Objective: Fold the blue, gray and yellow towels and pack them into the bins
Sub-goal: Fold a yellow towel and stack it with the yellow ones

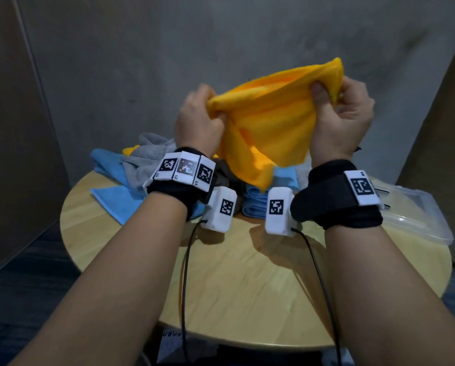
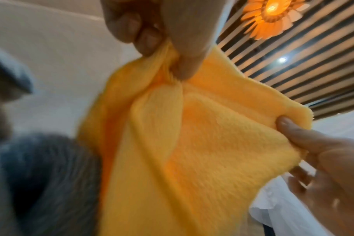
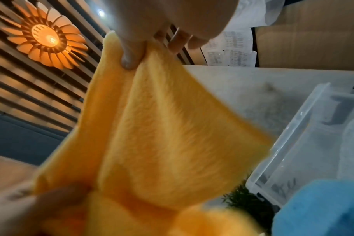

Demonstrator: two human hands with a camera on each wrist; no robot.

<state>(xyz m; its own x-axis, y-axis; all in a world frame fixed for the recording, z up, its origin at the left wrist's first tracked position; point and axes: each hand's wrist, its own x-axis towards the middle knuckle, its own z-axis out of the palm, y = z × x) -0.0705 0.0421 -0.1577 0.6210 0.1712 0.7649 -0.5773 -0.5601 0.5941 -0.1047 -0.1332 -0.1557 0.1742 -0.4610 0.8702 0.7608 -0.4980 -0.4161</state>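
A yellow towel [image 1: 268,120] hangs in the air above the round wooden table [image 1: 247,286], held up by both hands. My left hand [image 1: 200,120] grips its bunched left edge, thumb and fingers [image 2: 150,41] pinching the cloth. My right hand [image 1: 339,112] pinches the upper right corner, its thumb [image 3: 129,59] pressed on the yellow towel [image 3: 162,135]. Under it lie blue towels [image 1: 115,196], a gray towel [image 1: 147,159] and a further bit of yellow cloth [image 1: 130,150] in a loose pile. A clear plastic bin [image 1: 416,215] stands at the table's right edge.
Folded blue cloth [image 1: 258,204] lies in the middle of the table behind the wrists. Gray panels [image 1: 221,48] close off the back. The near half of the table is bare wood. The clear bin [image 3: 293,151] shows at right in the right wrist view.
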